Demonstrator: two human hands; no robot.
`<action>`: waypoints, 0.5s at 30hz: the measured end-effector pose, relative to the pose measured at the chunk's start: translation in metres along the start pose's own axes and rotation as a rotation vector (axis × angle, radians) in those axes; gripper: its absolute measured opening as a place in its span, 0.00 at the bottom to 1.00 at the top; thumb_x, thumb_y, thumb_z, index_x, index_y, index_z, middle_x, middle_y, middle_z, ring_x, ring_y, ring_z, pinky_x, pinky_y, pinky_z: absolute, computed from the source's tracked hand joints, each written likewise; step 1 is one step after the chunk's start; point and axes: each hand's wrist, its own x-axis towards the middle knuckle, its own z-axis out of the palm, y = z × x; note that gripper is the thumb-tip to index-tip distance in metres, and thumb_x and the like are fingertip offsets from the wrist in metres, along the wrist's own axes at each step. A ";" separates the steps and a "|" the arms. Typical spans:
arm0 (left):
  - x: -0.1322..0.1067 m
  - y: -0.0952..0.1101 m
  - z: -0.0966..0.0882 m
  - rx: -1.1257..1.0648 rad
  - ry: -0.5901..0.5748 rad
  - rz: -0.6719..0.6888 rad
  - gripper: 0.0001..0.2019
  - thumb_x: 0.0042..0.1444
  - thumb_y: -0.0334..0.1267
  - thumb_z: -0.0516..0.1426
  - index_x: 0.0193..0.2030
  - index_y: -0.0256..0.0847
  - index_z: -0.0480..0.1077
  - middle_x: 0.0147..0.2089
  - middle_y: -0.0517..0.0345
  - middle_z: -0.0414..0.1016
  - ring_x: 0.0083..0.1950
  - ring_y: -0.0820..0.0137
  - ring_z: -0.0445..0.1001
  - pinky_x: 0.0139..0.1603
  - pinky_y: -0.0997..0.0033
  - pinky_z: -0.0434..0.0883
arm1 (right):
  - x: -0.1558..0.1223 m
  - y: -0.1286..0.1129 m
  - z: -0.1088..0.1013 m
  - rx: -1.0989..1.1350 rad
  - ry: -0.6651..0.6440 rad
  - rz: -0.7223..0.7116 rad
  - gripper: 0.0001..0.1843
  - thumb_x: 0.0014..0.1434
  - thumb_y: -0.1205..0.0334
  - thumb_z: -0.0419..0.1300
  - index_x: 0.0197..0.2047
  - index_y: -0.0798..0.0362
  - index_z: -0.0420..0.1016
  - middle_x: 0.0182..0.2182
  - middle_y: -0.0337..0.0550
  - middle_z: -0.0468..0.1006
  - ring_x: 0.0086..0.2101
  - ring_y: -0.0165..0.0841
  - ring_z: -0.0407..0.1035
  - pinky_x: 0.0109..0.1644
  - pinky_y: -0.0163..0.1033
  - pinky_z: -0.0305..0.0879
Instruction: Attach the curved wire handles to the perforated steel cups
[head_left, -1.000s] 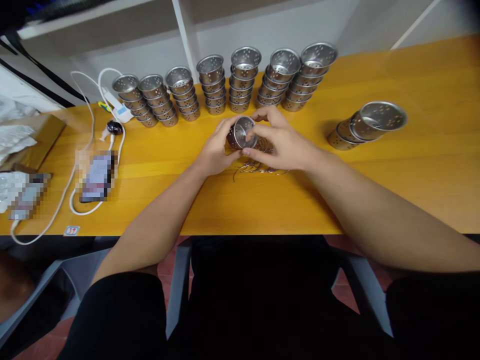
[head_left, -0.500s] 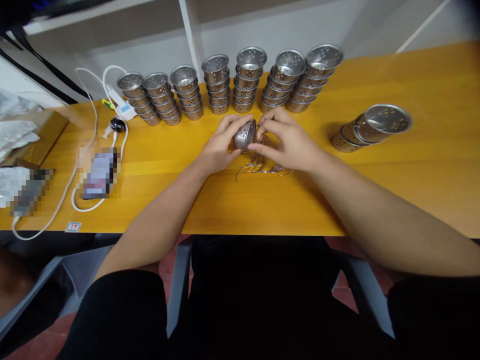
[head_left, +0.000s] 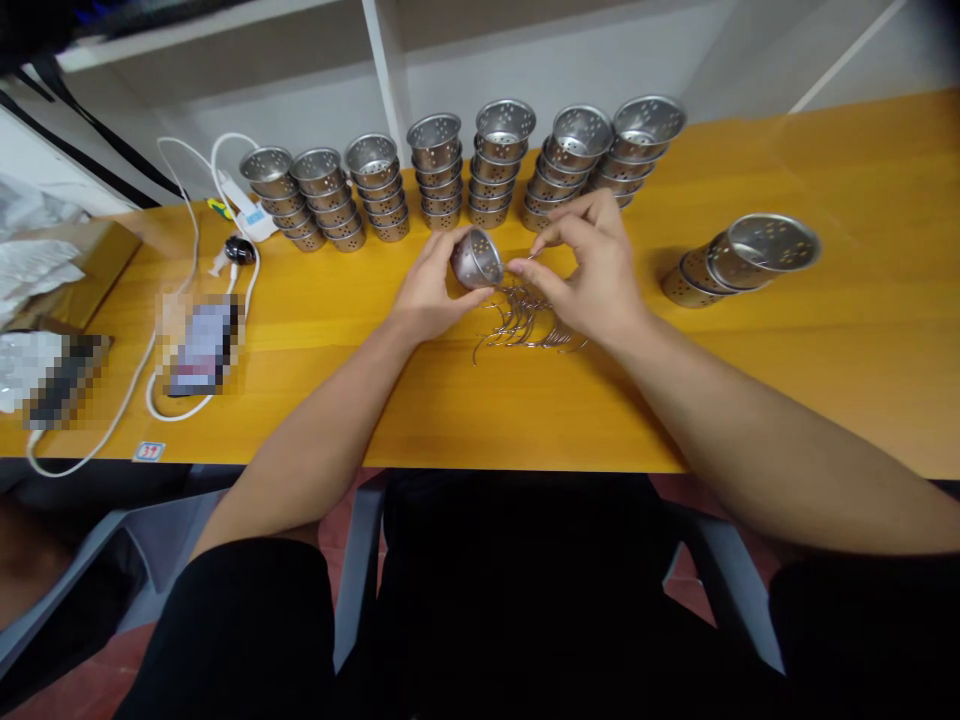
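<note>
My left hand is wrapped round a small perforated metal cup, tilted on its side with its rim toward my right hand. Close to that rim, my right hand pinches thumb and forefinger together on what looks like a thin wire, mostly hidden by the fingers. Beneath and between both hands lies a loose pile of thin curved wires on the yellow table.
Several stacks of perforated metal cups line the back of the table. Another cup stack leans at the right. To the left lie a phone, white cables, a power strip and a cardboard box.
My right hand has drawn back from the cup, slightly to the right. My left hand has turned the cup and shifted it a little left.
</note>
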 end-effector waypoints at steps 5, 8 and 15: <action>-0.002 -0.013 0.003 -0.091 0.083 -0.109 0.45 0.76 0.66 0.74 0.87 0.53 0.61 0.80 0.37 0.78 0.82 0.39 0.82 0.88 0.28 0.79 | 0.001 0.034 -0.007 -0.006 -0.272 -0.060 0.32 0.76 0.19 0.75 0.48 0.41 0.87 0.50 0.54 0.83 0.52 0.59 0.81 0.65 0.79 0.85; -0.002 -0.008 0.005 -0.116 0.085 -0.118 0.44 0.78 0.69 0.71 0.87 0.53 0.60 0.80 0.37 0.77 0.83 0.39 0.81 0.89 0.27 0.79 | -0.001 0.034 -0.009 -0.033 -0.343 -0.074 0.31 0.74 0.23 0.78 0.57 0.42 0.89 0.53 0.55 0.84 0.55 0.63 0.83 0.68 0.80 0.84; -0.005 0.024 0.002 -0.093 -0.048 0.052 0.44 0.78 0.78 0.67 0.85 0.51 0.69 0.82 0.37 0.79 0.85 0.40 0.81 0.88 0.34 0.82 | 0.002 -0.027 -0.010 0.086 -0.340 -0.195 0.22 0.85 0.33 0.68 0.66 0.37 0.90 0.65 0.53 0.87 0.64 0.63 0.83 0.72 0.73 0.84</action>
